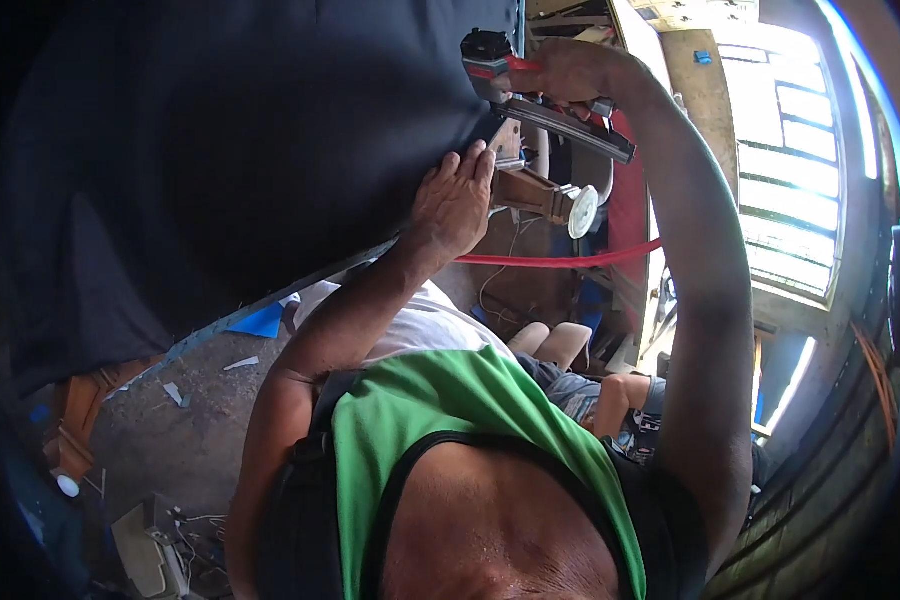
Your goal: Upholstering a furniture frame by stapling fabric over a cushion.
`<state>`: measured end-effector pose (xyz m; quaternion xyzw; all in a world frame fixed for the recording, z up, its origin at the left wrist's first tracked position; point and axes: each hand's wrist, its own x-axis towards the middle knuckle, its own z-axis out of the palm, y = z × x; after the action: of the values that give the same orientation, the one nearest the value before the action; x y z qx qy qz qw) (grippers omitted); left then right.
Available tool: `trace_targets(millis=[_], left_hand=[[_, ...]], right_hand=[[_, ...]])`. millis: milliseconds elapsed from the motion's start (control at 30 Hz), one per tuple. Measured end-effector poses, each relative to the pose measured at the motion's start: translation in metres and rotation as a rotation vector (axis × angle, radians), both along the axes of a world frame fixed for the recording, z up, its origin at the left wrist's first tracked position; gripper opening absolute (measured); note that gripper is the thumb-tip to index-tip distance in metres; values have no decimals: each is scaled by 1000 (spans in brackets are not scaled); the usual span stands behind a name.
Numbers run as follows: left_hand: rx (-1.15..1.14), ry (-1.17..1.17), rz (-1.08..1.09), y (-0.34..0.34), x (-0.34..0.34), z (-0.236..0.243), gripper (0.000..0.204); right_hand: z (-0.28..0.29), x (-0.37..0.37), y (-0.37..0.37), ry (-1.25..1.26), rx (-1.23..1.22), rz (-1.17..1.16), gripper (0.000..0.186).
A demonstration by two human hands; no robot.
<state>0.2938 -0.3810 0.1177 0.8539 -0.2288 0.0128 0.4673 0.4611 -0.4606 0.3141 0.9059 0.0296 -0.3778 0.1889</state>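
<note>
Rests left hand [453, 203] on black cloth [270, 130] with fingers extended, probably to keep it taut; grips staple gun [562, 127] in right hand [575, 74], near edge.

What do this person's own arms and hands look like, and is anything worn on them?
The left hand and right hand are gloveless, with no watch visible. The forearms are bare. Above them are a green top with black neckband and black material near the shoulders, perhaps straps or sleeves.

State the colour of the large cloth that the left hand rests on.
The cloth is plain black; the head view shows it best.
</note>
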Motion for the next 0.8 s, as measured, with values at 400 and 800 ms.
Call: trace_targets(millis=[400, 800], left_hand=[[13, -131, 24, 6, -23, -11, 50], [96, -201, 36, 18, -42, -12, 38]], right_hand=[[-9, -10, 8, 46, -133, 199, 46], [-15, -19, 3, 45, 19, -64, 78]])
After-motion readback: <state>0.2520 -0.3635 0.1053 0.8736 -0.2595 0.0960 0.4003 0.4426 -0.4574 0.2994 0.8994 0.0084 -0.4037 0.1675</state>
